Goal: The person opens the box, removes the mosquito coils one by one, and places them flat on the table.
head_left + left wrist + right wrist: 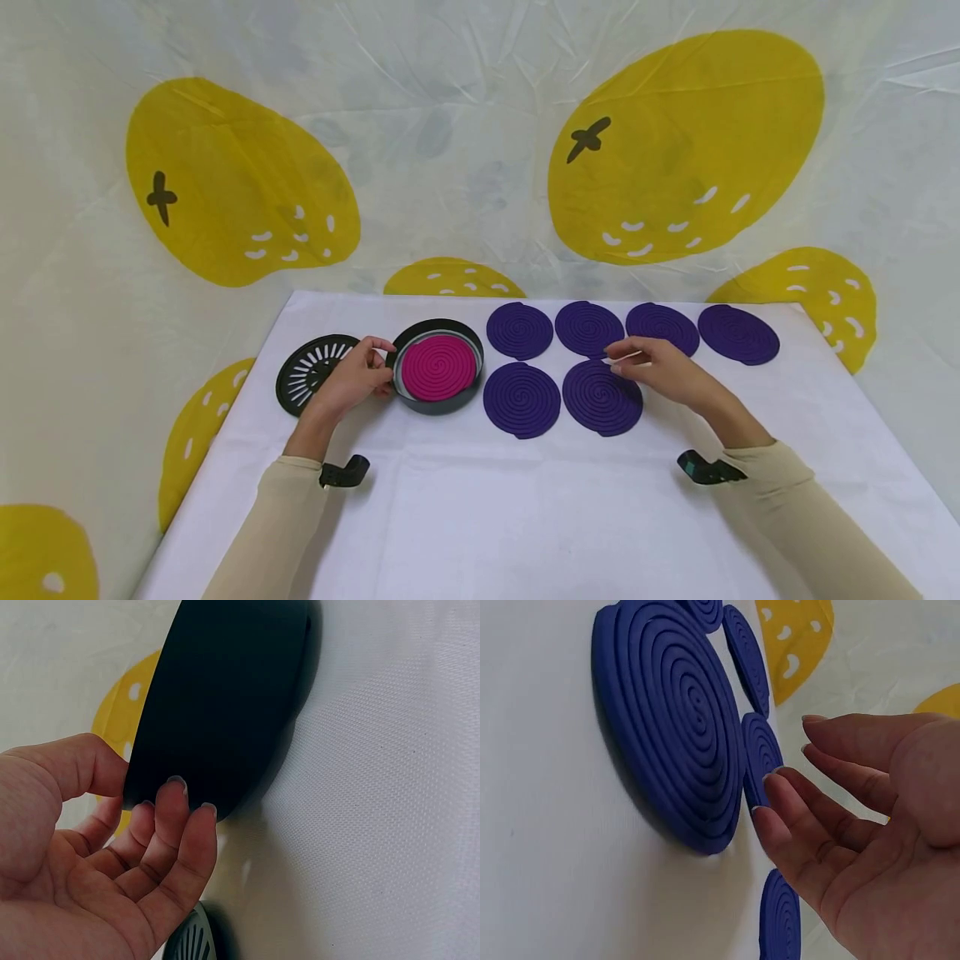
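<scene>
Black tray (438, 403) against left fingertips (176, 787)

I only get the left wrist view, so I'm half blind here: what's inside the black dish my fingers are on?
Observer: A pink spiral coil lies flat inside the black dish.
Operator: Is the left hand lifting it?
Observer: No, the dish sits on the white tablecloth; the fingers grip its outer wall.
Operator: What is the right hand doing?
Observer: It hovers open over a purple coil in the front row, holding nothing.
Operator: How many purple coils are out?
Observer: Six, four in the back row and two in front, right of the dish.
</scene>
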`<action>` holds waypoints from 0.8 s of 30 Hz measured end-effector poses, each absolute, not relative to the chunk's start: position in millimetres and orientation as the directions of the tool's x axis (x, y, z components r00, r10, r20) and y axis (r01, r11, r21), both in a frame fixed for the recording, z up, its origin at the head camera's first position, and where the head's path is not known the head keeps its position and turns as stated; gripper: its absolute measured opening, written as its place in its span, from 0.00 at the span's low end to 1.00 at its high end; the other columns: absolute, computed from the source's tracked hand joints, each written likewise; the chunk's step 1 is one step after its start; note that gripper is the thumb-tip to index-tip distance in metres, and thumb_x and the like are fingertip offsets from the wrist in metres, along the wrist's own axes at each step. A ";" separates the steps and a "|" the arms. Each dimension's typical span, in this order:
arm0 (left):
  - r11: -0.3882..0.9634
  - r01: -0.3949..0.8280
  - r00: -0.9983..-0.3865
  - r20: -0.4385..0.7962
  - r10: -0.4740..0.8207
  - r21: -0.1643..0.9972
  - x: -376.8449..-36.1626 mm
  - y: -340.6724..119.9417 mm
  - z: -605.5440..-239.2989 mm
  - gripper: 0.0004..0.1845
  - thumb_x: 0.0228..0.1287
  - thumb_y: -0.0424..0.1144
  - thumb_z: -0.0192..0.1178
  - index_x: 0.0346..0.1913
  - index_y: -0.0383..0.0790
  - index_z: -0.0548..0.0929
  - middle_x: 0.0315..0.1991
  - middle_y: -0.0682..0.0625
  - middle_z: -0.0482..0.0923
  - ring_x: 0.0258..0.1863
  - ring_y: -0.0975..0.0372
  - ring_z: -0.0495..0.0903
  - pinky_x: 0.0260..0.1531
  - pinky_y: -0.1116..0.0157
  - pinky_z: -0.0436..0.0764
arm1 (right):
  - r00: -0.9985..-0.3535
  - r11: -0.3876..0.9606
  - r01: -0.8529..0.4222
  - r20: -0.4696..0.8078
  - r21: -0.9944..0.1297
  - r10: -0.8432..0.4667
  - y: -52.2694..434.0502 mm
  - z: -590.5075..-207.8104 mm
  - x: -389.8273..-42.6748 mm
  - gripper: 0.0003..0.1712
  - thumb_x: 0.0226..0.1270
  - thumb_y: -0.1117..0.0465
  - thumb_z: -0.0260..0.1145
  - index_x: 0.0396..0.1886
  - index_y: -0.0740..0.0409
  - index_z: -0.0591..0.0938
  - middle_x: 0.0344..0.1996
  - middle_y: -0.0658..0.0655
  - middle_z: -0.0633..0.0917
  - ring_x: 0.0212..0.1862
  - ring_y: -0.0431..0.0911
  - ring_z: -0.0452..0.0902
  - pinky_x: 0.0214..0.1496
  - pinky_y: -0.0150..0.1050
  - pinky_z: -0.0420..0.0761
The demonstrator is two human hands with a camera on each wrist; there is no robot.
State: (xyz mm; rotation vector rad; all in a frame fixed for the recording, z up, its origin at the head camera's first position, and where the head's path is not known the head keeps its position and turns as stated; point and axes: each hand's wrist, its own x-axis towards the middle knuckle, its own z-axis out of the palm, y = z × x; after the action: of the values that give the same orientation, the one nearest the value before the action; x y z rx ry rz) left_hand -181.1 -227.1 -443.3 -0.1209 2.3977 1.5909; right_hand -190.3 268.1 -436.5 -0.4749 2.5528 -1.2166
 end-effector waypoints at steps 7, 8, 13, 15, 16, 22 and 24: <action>0.407 -0.217 -0.961 -0.267 0.070 0.887 -180.9 -226.2 -442.5 0.25 0.67 0.26 0.57 0.66 0.36 0.67 0.35 0.46 0.67 0.32 0.53 0.82 0.36 0.60 0.84 | -0.907 0.575 -0.184 -0.087 -0.797 -0.412 254.3 -432.1 -193.5 0.23 0.73 0.58 0.65 0.62 0.66 0.78 0.57 0.66 0.83 0.57 0.58 0.80 0.55 0.38 0.80; 0.409 -0.215 -0.962 -0.265 0.070 0.887 -180.8 -226.4 -442.5 0.25 0.67 0.26 0.57 0.66 0.36 0.67 0.35 0.45 0.67 0.32 0.54 0.82 0.36 0.60 0.84 | -0.906 0.570 -0.183 -0.087 -0.801 -0.414 252.0 -431.6 -194.0 0.24 0.73 0.58 0.65 0.63 0.66 0.78 0.57 0.66 0.82 0.57 0.57 0.80 0.54 0.35 0.80; 0.407 -0.202 -0.964 -0.254 0.076 0.890 -179.0 -225.8 -442.1 0.25 0.67 0.26 0.57 0.66 0.35 0.67 0.35 0.45 0.67 0.32 0.54 0.82 0.35 0.61 0.84 | -0.903 0.548 -0.187 -0.077 -0.815 -0.422 240.7 -431.2 -196.0 0.24 0.73 0.58 0.66 0.62 0.67 0.78 0.57 0.66 0.83 0.55 0.54 0.81 0.52 0.27 0.78; 0.406 -0.201 -0.965 -0.252 0.077 0.891 -178.4 -225.3 -442.4 0.25 0.67 0.26 0.57 0.66 0.35 0.67 0.35 0.45 0.67 0.31 0.54 0.82 0.34 0.61 0.84 | -0.900 0.536 -0.201 -0.062 -0.820 -0.432 236.2 -431.7 -196.8 0.24 0.72 0.59 0.66 0.62 0.68 0.78 0.57 0.67 0.83 0.54 0.54 0.82 0.52 0.26 0.78; 0.406 -0.200 -0.965 -0.251 0.078 0.892 -178.2 -225.0 -442.6 0.25 0.67 0.26 0.57 0.66 0.35 0.67 0.35 0.45 0.67 0.31 0.54 0.82 0.34 0.61 0.84 | -0.899 0.530 -0.204 -0.057 -0.823 -0.435 233.9 -431.7 -197.2 0.24 0.72 0.59 0.66 0.62 0.68 0.79 0.57 0.67 0.83 0.54 0.54 0.82 0.52 0.26 0.78; 0.410 -0.202 -0.965 -0.253 0.073 0.890 -179.0 -225.2 -442.5 0.25 0.67 0.26 0.57 0.66 0.35 0.67 0.35 0.45 0.67 0.32 0.54 0.82 0.34 0.61 0.84 | -0.895 0.511 -0.206 -0.051 -0.835 -0.444 220.1 -431.5 -200.2 0.22 0.73 0.60 0.66 0.61 0.67 0.79 0.56 0.67 0.83 0.54 0.53 0.82 0.54 0.30 0.79; 0.412 -0.203 -0.965 -0.253 0.070 0.888 -179.4 -225.7 -442.2 0.25 0.67 0.25 0.56 0.65 0.35 0.67 0.35 0.45 0.67 0.32 0.54 0.82 0.35 0.62 0.83 | -0.891 0.508 -0.211 -0.049 -0.835 -0.451 215.7 -432.0 -201.2 0.22 0.73 0.60 0.65 0.61 0.67 0.79 0.55 0.67 0.83 0.54 0.53 0.82 0.55 0.32 0.79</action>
State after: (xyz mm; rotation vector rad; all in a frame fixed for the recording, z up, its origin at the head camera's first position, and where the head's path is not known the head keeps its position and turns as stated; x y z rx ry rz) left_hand -179.4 -225.7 -442.2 -0.1169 2.4186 1.5744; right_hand -201.2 215.7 -432.0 -0.5601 2.4917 -1.3268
